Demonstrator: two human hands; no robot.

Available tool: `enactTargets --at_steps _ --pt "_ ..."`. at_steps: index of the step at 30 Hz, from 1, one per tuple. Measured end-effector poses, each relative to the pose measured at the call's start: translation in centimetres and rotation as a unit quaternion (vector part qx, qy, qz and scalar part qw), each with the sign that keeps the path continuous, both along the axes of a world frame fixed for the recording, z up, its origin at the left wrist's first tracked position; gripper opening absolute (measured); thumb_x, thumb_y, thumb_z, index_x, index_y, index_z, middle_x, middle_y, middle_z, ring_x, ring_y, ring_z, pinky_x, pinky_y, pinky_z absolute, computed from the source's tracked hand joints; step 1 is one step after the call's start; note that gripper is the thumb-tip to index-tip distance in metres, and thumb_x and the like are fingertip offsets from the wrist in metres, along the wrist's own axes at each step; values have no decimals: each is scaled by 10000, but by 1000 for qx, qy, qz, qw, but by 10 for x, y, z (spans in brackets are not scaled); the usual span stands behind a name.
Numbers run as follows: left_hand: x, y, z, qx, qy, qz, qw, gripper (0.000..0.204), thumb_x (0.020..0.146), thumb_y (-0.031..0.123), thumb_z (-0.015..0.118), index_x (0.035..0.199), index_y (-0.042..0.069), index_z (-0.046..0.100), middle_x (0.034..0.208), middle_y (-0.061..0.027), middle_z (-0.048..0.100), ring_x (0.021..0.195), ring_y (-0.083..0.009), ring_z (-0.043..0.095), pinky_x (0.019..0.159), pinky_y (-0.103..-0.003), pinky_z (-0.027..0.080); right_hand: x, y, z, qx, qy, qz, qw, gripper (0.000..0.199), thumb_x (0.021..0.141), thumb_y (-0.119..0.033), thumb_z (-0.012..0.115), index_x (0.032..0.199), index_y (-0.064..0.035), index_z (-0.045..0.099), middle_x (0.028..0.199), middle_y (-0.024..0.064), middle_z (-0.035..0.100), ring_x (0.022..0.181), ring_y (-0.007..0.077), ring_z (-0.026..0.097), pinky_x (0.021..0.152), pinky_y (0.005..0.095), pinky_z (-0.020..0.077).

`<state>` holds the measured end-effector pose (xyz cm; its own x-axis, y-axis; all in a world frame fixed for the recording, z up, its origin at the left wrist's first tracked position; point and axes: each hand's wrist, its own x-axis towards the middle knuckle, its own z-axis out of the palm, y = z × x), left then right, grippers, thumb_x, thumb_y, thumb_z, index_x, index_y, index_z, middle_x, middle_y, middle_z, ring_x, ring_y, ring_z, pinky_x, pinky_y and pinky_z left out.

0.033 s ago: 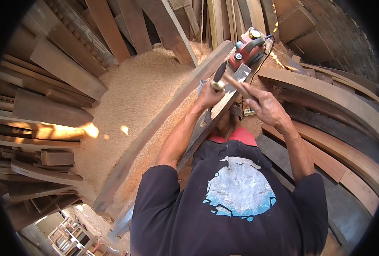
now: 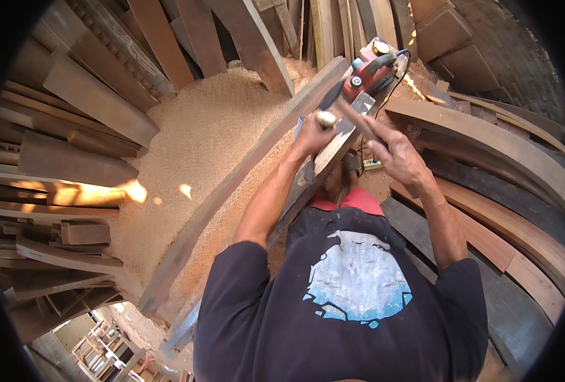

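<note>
My left hand is closed round a chisel, whose round, pale metal-capped butt points up; its blade is hidden below my fist. My right hand grips the wooden handle of a hammer. The hammer's dark head is blurred, just beyond the chisel butt and apart from it. Under both tools runs a long wooden beam with a pale, freshly cut patch beside my left fist. A red power planer sits at the beam's far end.
A second long beam lies alongside on the left, over a thick layer of sawdust. Boards lean all round the left and back. Curved planks are stacked at the right. The planer's black cord hangs near my right hand.
The hammer head has moved slightly up and away from the chisel butt. My left hand has shifted very little; the beam and planer look unmoved.
</note>
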<state>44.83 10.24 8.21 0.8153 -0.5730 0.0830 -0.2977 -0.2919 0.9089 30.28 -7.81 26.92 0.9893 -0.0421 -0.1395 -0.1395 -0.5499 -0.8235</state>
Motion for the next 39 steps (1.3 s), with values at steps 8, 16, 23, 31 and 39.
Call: enactTargets --at_steps 8,16,23,31,39 --pt "13 -26 7 55 71 -46 995 202 804 157 707 917 -11 694 781 -115 717 755 -206 707 708 -375 561 21 5 -27 -85 -142 -159 973 556 1012 -142 553 1552 -145 418 1210 286 669 1001 457 689 877 499 529" --pt "15 -23 -17 43 128 52 989 285 818 137 693 1085 45 659 933 -171 718 885 -247 709 833 -363 566 8 -3 -46 94 31 -127 987 587 1006 -141 553 1565 -55 395 815 51 614 667 139 559 693 316 526" --pt "38 8 -31 249 323 -52 912 330 832 148 619 1145 54 663 858 -87 677 647 -169 636 549 -324 528 -19 13 -52 268 94 -198 938 588 1022 -123 522 1589 -90 373 747 -9 530 585 67 500 516 244 445" --pt "-24 111 -16 358 184 -258 878 475 661 240 960 1025 90 694 1074 -109 695 1020 -264 671 869 -400 534 -51 9 -72 273 137 -256 917 605 1034 -139 505 1613 -136 329 750 -21 531 552 58 482 485 227 437" --pt "-11 128 -50 275 179 -8 945 263 742 205 826 961 97 728 841 -123 753 899 -262 739 811 -413 577 -31 47 -58 275 112 -182 937 596 1033 -132 514 1603 -99 340 755 -12 540 575 61 496 497 233 439"
